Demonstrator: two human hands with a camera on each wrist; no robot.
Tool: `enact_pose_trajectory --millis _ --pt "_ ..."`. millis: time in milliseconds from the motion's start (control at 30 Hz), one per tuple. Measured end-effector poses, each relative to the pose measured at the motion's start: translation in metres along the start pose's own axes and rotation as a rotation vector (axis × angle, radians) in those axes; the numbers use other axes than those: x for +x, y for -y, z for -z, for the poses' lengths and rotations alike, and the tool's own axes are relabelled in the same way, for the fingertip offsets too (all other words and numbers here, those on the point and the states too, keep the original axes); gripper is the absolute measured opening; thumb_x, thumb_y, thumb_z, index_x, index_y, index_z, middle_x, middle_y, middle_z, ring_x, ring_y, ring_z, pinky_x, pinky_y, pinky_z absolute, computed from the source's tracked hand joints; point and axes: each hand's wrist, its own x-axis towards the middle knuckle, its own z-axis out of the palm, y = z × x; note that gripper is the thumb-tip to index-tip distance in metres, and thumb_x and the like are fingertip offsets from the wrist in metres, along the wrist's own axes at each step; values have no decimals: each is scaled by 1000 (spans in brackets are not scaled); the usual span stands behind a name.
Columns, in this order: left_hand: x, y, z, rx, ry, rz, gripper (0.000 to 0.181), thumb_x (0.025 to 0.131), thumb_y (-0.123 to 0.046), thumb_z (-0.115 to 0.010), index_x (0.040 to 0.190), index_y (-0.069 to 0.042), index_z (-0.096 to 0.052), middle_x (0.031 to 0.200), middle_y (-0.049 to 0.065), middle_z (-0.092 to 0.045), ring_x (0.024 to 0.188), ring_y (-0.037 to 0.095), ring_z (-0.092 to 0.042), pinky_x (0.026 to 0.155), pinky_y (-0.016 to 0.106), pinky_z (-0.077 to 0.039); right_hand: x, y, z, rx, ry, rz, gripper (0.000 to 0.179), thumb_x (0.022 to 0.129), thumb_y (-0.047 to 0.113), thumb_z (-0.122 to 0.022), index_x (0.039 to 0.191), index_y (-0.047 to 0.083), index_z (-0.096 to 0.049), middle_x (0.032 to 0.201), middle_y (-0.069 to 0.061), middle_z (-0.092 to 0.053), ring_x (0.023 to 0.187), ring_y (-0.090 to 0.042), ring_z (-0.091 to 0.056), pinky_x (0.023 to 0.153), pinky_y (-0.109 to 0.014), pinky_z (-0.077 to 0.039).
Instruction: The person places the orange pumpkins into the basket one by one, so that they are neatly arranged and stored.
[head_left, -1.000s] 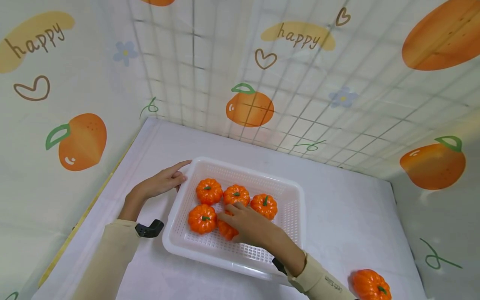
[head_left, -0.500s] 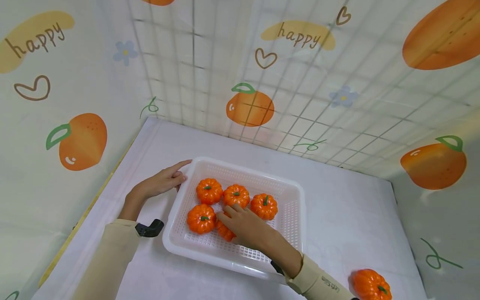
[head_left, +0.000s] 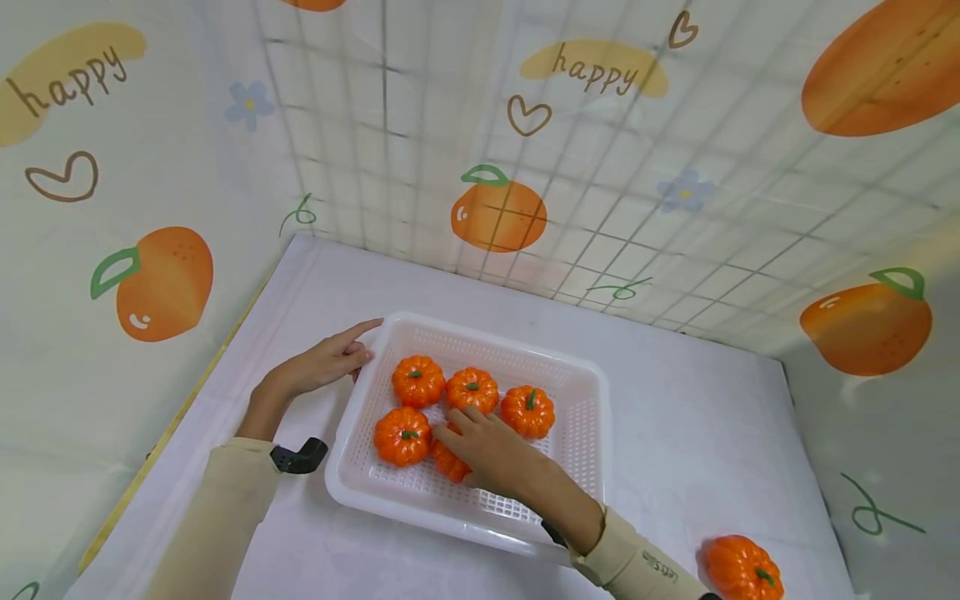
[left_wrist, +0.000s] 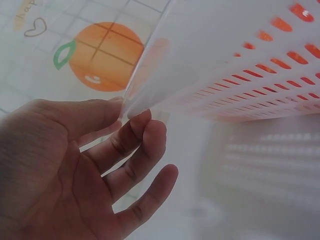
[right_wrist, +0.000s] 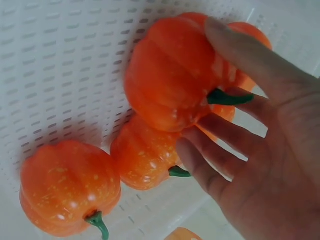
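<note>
A white perforated plastic basket [head_left: 480,527] holds several small glossy orange pumpkins with green stems. My right hand [head_left: 491,454] reaches into it and grips one pumpkin [right_wrist: 167,70], thumb on one side and fingers curled on the other. From above, that pumpkin is partly covered by the hand. Another pumpkin [head_left: 402,437] sits just left of it, and the back row has a left pumpkin [head_left: 418,382], a middle pumpkin [head_left: 472,388] and a right pumpkin [head_left: 528,412]. At the basket's left rim, my left hand [left_wrist: 85,155] pinches the edge with its fingertips.
One more pumpkin [head_left: 742,567] lies on the white tabletop [head_left: 690,433], outside the basket at the front right. A printed fabric wall [head_left: 600,167] with oranges and hearts closes off the back and both sides.
My right hand has shifted very slightly left inside the basket with the pumpkin in its grip, and the pumpkin to its left has moved a touch left. My left hand stays put.
</note>
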Motion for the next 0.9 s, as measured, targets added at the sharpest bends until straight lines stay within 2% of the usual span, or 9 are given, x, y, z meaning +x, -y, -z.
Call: enact_pose_trajectory --millis 133,367,600,733,900 --pt "0 1 0 -1 0 -3 58 107 -17 -46 158 -7 -20 91 10 -65 83 23 -60 99 51 -37 -2 0 8 38 9 -16 68 74 27 -90 130 17 -54 118 -5 -55 106 -23 -53 83 -34 -50" --pt "0 1 -1 7 -1 -3 58 107 -18 -46 158 -7 -20 93 10 -66 83 23 -60 100 52 -37 -15 -5 20 139 -37 -58 69 74 25 -90 133 18 -56 124 -7 -53 113 -27 -51 88 -38 -49" --pt "0 0 -2 8 -5 7 58 107 -19 -46 158 -8 -21 93 10 -65 83 23 -59 100 53 -37 -33 -16 30 211 -70 -169 67 77 20 -88 135 19 -55 133 -12 -51 118 -32 -52 91 -44 -51" --pt "0 1 -2 3 -7 9 59 107 -19 -47 158 -7 -21 93 10 -65 83 23 -59 100 53 -37 -46 -24 34 200 -110 -215 65 76 22 -89 132 21 -56 132 -9 -51 117 -29 -49 92 -42 -48" --pt "0 1 -2 1 -7 6 59 107 -19 -47 158 -7 -21 92 10 -65 83 22 -59 99 52 -38 -70 -35 36 214 -166 -302 65 76 21 -89 131 21 -55 133 -8 -50 120 -29 -47 93 -49 -47"
